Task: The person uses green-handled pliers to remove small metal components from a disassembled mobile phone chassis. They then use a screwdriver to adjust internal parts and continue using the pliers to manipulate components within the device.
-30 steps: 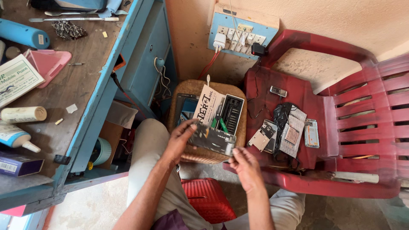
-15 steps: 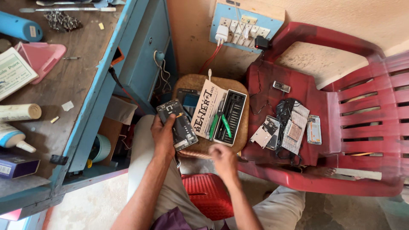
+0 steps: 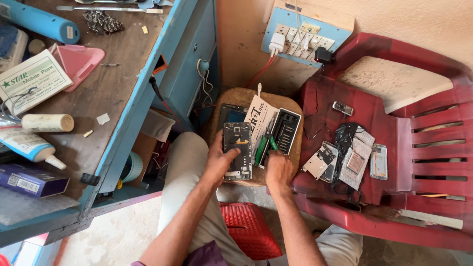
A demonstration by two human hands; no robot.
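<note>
**Opened phone held over a stool, tool kit alongside**

A red chair (image 3: 394, 143) is filling the right of the frame, its seat serving as a parts shelf: phone pieces (image 3: 345, 157) are lying spread flat there, a small handset (image 3: 341, 107) sitting apart above them, all within easy reach. A blue-edged bench (image 3: 113, 88) is taking up the upper left, carrying a blue cylinder (image 3: 39, 22), a pink tray (image 3: 76, 61), tubes and a box. A switchboard (image 3: 305, 37) with plugs is hanging on the wall at top centre.

At centre, a round stool (image 3: 246, 96) is acting as the work surface. On it a tool kit (image 3: 281, 133) is lying open, lid folded back so the bits are showing.

The left hand (image 3: 219, 160) is gripping a phone (image 3: 237, 150) with its back removed, holding it face down and flat above the stool's front edge, seemingly so the insides are facing up. The right hand (image 3: 278, 170) is closing around green-handled tweezers (image 3: 266, 145) at the kit's lower edge; whether they are fully lifted I cannot tell.
</note>
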